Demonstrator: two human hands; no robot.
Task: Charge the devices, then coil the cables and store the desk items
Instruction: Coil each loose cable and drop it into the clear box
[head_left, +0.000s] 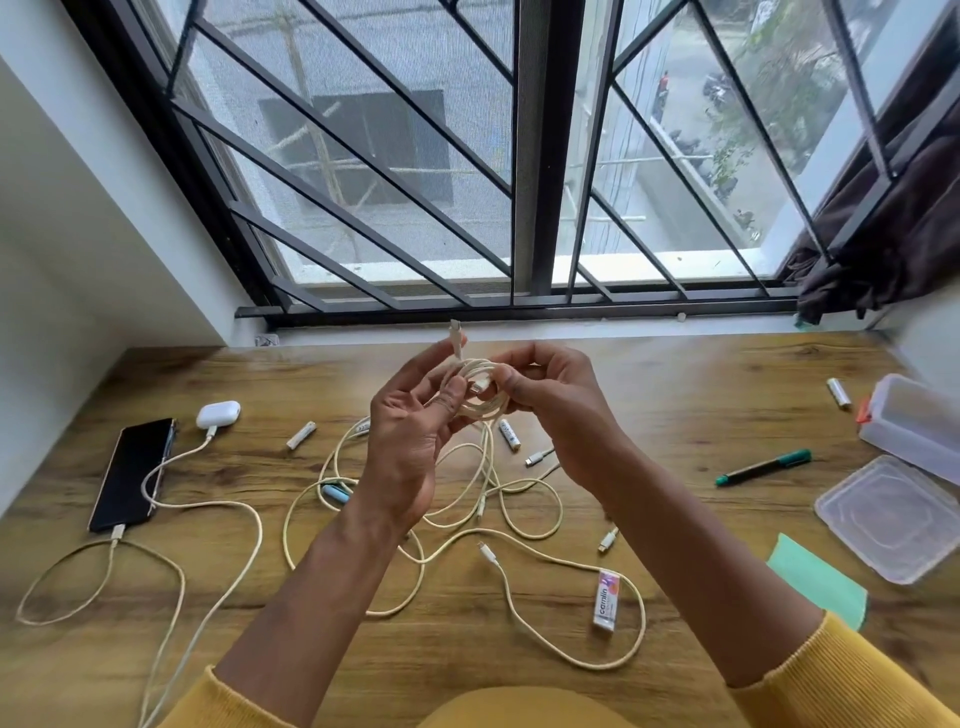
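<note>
Above the wooden desk (675, 374), my left hand (410, 447) and my right hand (550, 400) hold a small coil of cream cable (480, 387) between them. One plug end sticks up past my left fingers. More loose cream cables (519, 499) lie tangled on the desk beneath my hands. At the left, a black phone (132, 473) and a white earbuds case (218, 414) each have a cable plugged in.
Batteries (301, 435) lie scattered, one (838, 392) at the far right. A green marker (763, 466), an eraser (607, 600), a green sticky pad (815, 582), a clear box (914, 421) and its lid (888, 519) sit to the right. Window bars stand behind the desk.
</note>
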